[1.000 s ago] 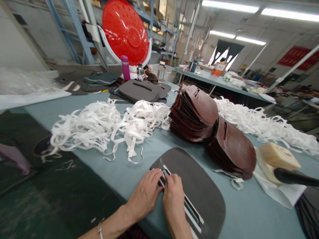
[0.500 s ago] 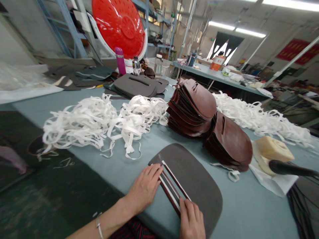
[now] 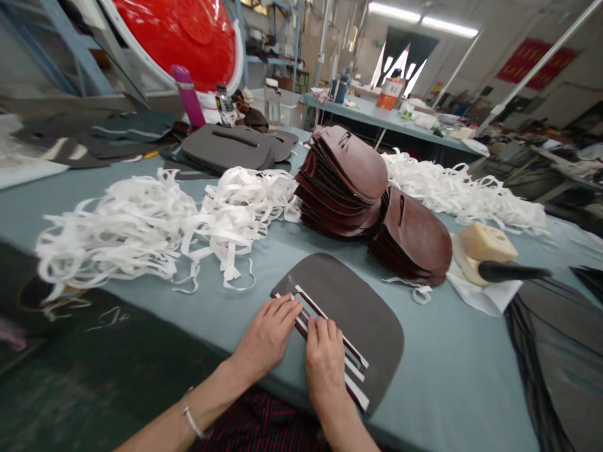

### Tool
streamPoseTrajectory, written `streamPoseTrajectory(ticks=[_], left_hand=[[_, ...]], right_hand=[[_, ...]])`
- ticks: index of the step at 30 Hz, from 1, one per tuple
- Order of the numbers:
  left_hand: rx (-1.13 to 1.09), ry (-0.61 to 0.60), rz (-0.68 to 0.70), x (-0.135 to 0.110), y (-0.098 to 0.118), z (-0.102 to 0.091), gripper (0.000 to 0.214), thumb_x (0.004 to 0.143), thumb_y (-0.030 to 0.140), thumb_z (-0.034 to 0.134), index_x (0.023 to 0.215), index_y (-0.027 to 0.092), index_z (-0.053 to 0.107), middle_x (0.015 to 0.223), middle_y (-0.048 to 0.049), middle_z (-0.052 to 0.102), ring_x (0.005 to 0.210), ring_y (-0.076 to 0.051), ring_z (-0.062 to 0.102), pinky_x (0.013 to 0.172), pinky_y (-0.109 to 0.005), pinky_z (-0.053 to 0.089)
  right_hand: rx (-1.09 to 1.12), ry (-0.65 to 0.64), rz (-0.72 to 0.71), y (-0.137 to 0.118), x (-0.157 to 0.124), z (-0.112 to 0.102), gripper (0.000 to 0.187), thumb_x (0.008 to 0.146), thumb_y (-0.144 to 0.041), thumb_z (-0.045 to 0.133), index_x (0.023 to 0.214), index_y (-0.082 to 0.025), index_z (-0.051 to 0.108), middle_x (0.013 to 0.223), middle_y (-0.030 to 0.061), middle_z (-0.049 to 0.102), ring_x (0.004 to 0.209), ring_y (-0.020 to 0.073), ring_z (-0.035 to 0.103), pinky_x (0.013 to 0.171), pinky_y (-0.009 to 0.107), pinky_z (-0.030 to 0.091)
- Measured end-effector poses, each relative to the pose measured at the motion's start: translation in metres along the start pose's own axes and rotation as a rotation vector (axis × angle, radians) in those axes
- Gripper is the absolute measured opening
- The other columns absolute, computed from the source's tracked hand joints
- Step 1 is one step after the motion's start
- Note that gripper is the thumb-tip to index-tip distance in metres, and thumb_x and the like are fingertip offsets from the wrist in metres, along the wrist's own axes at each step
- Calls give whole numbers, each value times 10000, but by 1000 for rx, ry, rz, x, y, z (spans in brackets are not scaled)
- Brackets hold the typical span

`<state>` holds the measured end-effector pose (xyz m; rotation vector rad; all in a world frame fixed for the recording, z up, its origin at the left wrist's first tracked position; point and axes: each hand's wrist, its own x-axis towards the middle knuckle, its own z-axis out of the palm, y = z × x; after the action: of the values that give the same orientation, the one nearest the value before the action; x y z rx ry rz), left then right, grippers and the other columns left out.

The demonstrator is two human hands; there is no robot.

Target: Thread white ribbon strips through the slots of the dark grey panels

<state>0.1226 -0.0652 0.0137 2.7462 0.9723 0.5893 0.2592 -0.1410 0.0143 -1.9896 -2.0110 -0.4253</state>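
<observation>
Single head-worn view, facing forward and down, close over table [image 3: 452,389], workshop beyond

Tangled white strips [image 3: 141,232], stacked brown leather pieces [image 3: 348,176], red basin [image 3: 179,31], pink bottle [image 3: 187,100], grey panel stack [image 3: 226,147]

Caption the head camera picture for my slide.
Left hand and right hand press white strips on a dark grey panel, beside a heap of white tape and stacked brown pieces.

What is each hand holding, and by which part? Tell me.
Nothing is gripped. The left hand and right hand lie flat, pressing the white strips along the slot of the grey panel.
</observation>
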Motion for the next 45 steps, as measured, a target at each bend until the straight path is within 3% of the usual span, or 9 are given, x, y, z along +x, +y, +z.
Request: streamPoseTrajectory(ticks=[6,11,15,20,22,28,32,39,45], left_hand=[[11,-7,28,0,-1,3,446,893,116,393,1331,155,465,1324,-108,536,1276,-245,427,1061,-443,367],[32,-16,29,2,-1,1,457,886,93,370,1330,147,464,1323,-108,539,1277,-250,428,1060,-453,372],[34,8,19,1,42,0,433,885,81,354,1283,147,512,1295,-99,563,1311,-258,391,1084,-461,337],[-46,-146,301,-9,99,8,457,940,334,409,1371,182,415,1381,-38,507,1311,-206,405,1102,-375,319],[-17,-154,295,-12,93,9,487,944,351,407,1400,187,371,1406,-39,484,1333,-198,381,1111,-379,298],[141,-120,149,0,23,-5,544,939,344,423,1440,177,294,1467,-86,399,1367,-227,336,1124,-451,254],[192,-88,100,10,0,-8,560,935,347,424,1448,172,282,1478,-105,374,1368,-238,336,1122,-464,255],[144,-15,91,12,14,-7,464,928,269,424,1379,164,409,1405,-122,470,1317,-249,406,1107,-488,296],[-17,-58,185,11,45,1,398,920,150,385,1300,184,497,1320,-92,541,1287,-218,431,1086,-452,357]], right_hand=[[30,27,-93,52,-87,-35,370,888,-54,321,1166,-42,564,1036,181,587,962,298,501,784,467,446],[130,2,-25,61,-107,-39,389,867,-28,327,1172,-79,561,1038,164,590,976,289,508,828,492,423],[126,80,5,60,-103,-35,370,871,-47,320,1116,-103,592,1034,160,603,1000,296,513,835,491,411],[103,74,-64,70,-109,-34,303,888,-102,383,1095,-117,604,1029,141,625,961,270,535,823,432,416],[118,64,-80,73,-111,-33,296,896,-109,379,1087,-124,604,1024,135,626,954,262,541,832,427,416],[173,43,-89,75,-112,-32,296,916,-93,334,1070,-110,586,980,128,618,922,246,538,838,430,414],[197,17,-76,70,-110,-34,329,925,-100,286,1102,-85,563,988,143,597,937,265,516,842,462,407],[237,-40,-8,75,-83,-47,282,896,-63,346,1020,-150,583,842,64,564,774,192,496,702,335,417],[143,-153,-15,67,-50,-48,415,840,-5,395,1203,-152,531,957,83,556,816,195,482,672,309,409]])
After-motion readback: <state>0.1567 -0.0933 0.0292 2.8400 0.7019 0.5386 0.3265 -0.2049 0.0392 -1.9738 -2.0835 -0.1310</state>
